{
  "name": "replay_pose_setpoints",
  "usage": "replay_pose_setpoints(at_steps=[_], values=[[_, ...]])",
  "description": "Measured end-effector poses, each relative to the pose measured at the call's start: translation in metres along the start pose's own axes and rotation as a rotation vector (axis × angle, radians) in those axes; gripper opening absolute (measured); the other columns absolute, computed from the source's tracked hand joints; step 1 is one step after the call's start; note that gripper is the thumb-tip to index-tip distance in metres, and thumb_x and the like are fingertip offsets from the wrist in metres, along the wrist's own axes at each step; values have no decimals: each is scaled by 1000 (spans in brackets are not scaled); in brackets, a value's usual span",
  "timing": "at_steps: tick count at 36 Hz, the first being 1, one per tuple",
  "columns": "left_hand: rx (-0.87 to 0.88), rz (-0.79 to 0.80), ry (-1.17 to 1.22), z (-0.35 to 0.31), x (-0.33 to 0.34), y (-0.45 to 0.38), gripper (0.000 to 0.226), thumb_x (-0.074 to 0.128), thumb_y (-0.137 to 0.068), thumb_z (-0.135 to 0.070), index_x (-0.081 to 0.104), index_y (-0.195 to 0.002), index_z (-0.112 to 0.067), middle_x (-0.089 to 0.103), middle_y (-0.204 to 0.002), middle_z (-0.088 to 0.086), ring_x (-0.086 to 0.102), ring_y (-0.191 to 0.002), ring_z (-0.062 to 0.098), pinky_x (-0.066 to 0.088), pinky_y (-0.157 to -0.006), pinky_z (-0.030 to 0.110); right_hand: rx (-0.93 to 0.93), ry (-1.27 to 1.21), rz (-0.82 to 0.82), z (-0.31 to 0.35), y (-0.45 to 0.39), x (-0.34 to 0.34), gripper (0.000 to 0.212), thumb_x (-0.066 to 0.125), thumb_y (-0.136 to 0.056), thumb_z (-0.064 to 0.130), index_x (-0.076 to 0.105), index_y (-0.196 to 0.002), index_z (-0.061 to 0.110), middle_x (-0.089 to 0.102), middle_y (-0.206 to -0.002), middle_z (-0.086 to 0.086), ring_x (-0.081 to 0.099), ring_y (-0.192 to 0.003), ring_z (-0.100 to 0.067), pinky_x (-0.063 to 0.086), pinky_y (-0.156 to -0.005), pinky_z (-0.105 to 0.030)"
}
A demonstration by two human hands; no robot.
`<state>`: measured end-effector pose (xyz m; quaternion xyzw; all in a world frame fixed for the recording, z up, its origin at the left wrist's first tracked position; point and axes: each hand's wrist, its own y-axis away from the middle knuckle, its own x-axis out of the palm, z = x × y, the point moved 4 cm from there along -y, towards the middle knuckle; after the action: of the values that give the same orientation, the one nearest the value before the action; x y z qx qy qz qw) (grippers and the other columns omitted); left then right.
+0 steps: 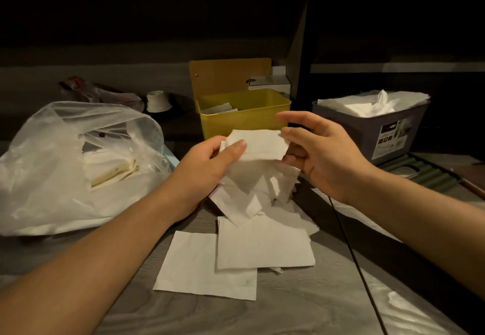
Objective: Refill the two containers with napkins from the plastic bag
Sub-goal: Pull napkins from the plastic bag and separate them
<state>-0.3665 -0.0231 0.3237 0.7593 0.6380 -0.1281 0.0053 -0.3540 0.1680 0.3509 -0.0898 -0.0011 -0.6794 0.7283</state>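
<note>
**A:** Head view first, biggest thing down. What's on the table?

**B:** The plastic bag (65,166) slumps at the left, mouth open, more folded napkins showing through it. Right of centre at the back stands the grey container (372,135), already heaped with white napkins. Between them, straight ahead, is the yellow container (244,118), nearly empty, only a few pieces in its left corner.

**A:** And the loose paper?

**B:** A pile of napkins (252,232) lies scattered on the table, under and in front of the hands.

**A:** The hands?

**B:** The left hand (210,161) grips a small stack of napkins (256,145), thumb on top. The right hand (320,151) pinches the stack's right edge, upper fingers loosely spread above it.

**A:** Which way to go?

**B:** The stack sits just in front of the yellow container, directly beyond both hands, its long axis running left to right like the container's. It looks soft, white, slightly uneven at the edges. I'd judge a short forward reach drops it in.
</note>
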Motion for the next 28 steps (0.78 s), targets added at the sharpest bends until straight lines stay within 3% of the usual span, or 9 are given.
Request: replay_pose_setpoints(at_steps=[4,7,12,14,16,19,22,24,28], values=[[-5,-21,-23,1,-1,-1,27,58,-98,-41,67,-116,-22,76,-100,-4,74,-91,15,57,-70,26,14,17,53,-3,4,4,27,55,-100,5,65,-123,16,72,-72,3,71,-68,-11,59,-67,-27],[-28,-28,-44,1,-1,-1,27,56,-99,-42,65,-118,-25,75,-102,-5,73,-93,14,57,-73,29,-16,295,1,-8,5,-1,26,59,-99,8,67,-121,19,74,-90,-6,73,-69,-17,60,-62,-29],[-26,-18,-127,2,-1,0,31,64,-96,-37,59,-126,-30,71,-111,-10,70,-100,13,60,-78,30,-130,721,44,-10,4,-6,31,60,-99,16,61,-128,27,72,-88,5,69,-61,-7,51,-52,-17],[-7,-26,-172,2,-2,0,36,69,-93,-32,57,-127,-31,68,-114,-11,67,-102,11,60,-83,32,-251,1005,69,-10,2,-6,38,64,-97,24,57,-134,27,66,-90,13,65,-71,-7,53,-62,-18],[5,-38,-166,2,-3,-1,37,72,-92,-26,58,-126,-31,68,-113,-11,68,-100,9,59,-79,29,-532,1235,63,0,6,-1,41,68,-94,24,59,-134,27,57,-100,11,57,-86,-7,52,-73,-23],[-4,-40,-89,3,-4,-1,42,74,-90,-16,59,-128,-24,73,-112,-3,72,-97,13,58,-75,29,-919,1298,367,9,19,14,33,70,-89,15,69,-121,23,58,-114,1,51,-102,-15,47,-80,-25],[-10,-58,-64,5,-6,-3,39,75,-88,-13,61,-122,-27,74,-109,0,73,-97,16,59,-76,32,-988,1385,685,-1,31,29,29,62,-94,25,70,-121,22,60,-122,1,52,-109,-18,47,-86,-31],[-20,-68,-46,5,-7,-4,38,75,-88,-14,60,-121,-27,74,-109,0,73,-96,17,60,-77,33,-973,1432,705,-6,33,36,33,57,-95,31,68,-123,20,62,-122,1,54,-110,-20,50,-86,-37],[-58,-78,19,3,-6,-4,36,72,-90,-11,60,-123,-22,75,-105,3,75,-88,17,61,-68,27,-1005,1434,591,-7,33,39,37,67,-93,34,66,-126,18,64,-117,-1,59,-104,-22,53,-83,-38]])
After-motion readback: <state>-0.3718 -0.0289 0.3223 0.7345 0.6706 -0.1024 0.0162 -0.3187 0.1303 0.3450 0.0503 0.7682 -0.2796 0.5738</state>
